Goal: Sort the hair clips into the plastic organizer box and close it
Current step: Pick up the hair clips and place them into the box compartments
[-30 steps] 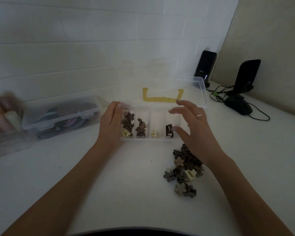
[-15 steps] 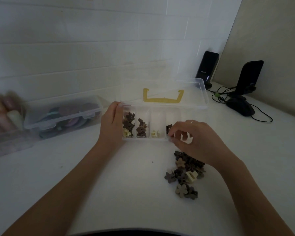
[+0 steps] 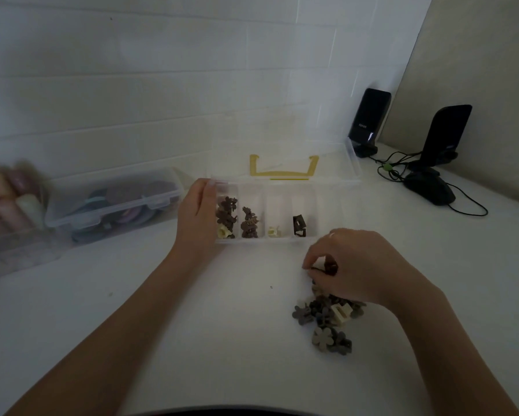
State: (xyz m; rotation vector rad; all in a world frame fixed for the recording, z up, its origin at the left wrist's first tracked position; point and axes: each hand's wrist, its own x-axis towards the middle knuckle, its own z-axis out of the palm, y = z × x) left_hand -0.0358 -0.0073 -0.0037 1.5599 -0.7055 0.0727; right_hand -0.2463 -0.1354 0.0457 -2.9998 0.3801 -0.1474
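Head view: right hand [image 3: 363, 265] has dropped from organizer box [image 3: 282, 240] to clip pile [image 3: 327, 316] at 5 o'clock, fingers [image 3: 310, 265] pinching a dark clip [image 3: 330, 268]; I read next pick underway. Left hand [image 3: 196, 216] grips box, 9 o'clock end.

A lidded clear storage box [image 3: 114, 202] sat at nine o'clock; two black speakers [image 3: 369, 121] stood at two o'clock.

Dim, underexposed wide-angle view: soft light leaves faint shadows on the white worktop [image 3: 222, 340], while pastel bottles [image 3: 3, 202] at far left blur and edges bow.
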